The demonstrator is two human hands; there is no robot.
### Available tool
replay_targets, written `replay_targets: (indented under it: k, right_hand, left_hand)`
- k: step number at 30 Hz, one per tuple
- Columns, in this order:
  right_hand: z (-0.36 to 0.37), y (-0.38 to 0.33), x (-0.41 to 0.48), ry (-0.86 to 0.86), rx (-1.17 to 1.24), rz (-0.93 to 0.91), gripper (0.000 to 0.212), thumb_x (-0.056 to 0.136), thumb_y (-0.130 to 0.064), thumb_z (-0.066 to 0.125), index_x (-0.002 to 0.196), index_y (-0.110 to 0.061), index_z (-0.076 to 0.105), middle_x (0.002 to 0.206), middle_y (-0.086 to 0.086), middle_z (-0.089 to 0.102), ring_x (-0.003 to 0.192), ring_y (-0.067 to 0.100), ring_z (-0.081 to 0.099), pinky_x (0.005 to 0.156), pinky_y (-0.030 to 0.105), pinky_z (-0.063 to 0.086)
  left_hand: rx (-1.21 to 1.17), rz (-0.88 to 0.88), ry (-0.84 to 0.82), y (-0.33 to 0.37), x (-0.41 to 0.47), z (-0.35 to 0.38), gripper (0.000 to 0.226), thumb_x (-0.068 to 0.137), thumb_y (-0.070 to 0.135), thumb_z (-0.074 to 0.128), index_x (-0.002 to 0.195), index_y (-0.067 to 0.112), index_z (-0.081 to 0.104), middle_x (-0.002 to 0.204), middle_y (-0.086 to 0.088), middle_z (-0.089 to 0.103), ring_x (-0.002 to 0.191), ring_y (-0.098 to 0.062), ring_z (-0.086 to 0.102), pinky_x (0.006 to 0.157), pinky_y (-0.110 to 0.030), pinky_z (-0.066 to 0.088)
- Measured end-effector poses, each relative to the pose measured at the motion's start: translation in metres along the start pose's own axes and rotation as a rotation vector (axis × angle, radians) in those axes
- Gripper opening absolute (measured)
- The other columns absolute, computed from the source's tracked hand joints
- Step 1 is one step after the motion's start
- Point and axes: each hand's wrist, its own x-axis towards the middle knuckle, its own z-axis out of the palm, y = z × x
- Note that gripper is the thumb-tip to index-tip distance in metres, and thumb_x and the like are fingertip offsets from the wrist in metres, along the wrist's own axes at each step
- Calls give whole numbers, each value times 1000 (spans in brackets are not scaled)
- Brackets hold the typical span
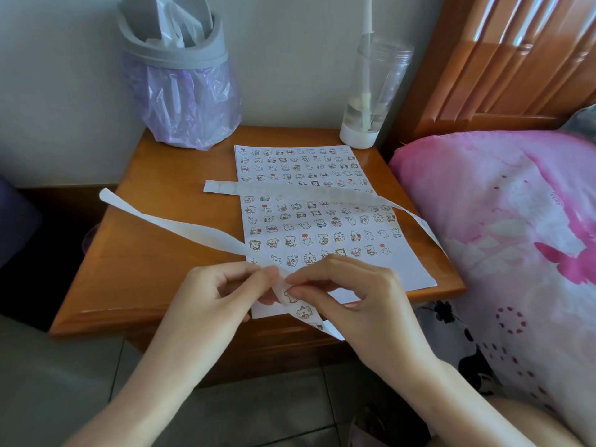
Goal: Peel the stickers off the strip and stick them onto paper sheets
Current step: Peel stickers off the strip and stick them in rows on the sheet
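A white paper sheet (325, 221) covered with rows of small cartoon stickers lies on the wooden nightstand (154, 253). A long white sticker strip (180, 221) runs from the upper left down to my hands above the sheet's near edge. My left hand (222, 291) pinches the strip's backing. My right hand (351, 291) pinches a sticker (290, 296) on the strip, right beside the left fingertips. The strip's lower end (306, 312) hangs below my hands with more stickers on it. A second, bare strip (290, 191) lies across the sheet and trails off the right edge.
A grey bin (180, 75) with a purple liner stands at the back left of the nightstand. A clear bottle (371, 91) with a straw stands at the back right. A pink bedcover (516, 237) lies close on the right. Tiled floor is below.
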Motion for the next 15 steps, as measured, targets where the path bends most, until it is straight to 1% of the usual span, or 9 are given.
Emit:
replay_targets:
  k: [4, 8, 12, 15]
  right_hand:
    - [1, 1, 0, 7, -17, -34, 10, 81, -8, 69, 90, -10, 74, 84, -4, 71, 81, 1, 64, 74, 11, 50]
    - [1, 2, 0, 21, -56, -74, 12, 82, -6, 69, 91, -11, 74, 85, -3, 71, 81, 4, 65, 72, 19, 53]
    - [2, 3, 0, 36, -95, -107, 13, 82, -7, 69, 92, -11, 74, 86, -2, 71, 83, 4, 65, 72, 21, 54]
    - [3, 2, 0, 34, -87, -106, 12, 82, -6, 69, 92, -11, 74, 86, -2, 71, 82, 4, 65, 71, 22, 54]
  left_hand:
    - [1, -4, 3, -1, 0, 0, 26, 84, 30, 58, 63, 23, 71, 64, 9, 69, 55, 4, 57, 51, -1, 40]
    - [11, -6, 7, -3, 1, -1, 27, 84, 31, 57, 63, 23, 72, 65, 8, 69, 56, 2, 56, 51, -2, 40]
    - [-3, -5, 4, -2, 2, -1, 25, 85, 28, 57, 64, 22, 71, 64, 10, 69, 56, 5, 57, 51, 0, 40]
    - [-9, -6, 2, -2, 2, -1, 27, 86, 28, 57, 64, 22, 71, 63, 10, 68, 55, 5, 57, 51, 0, 40]
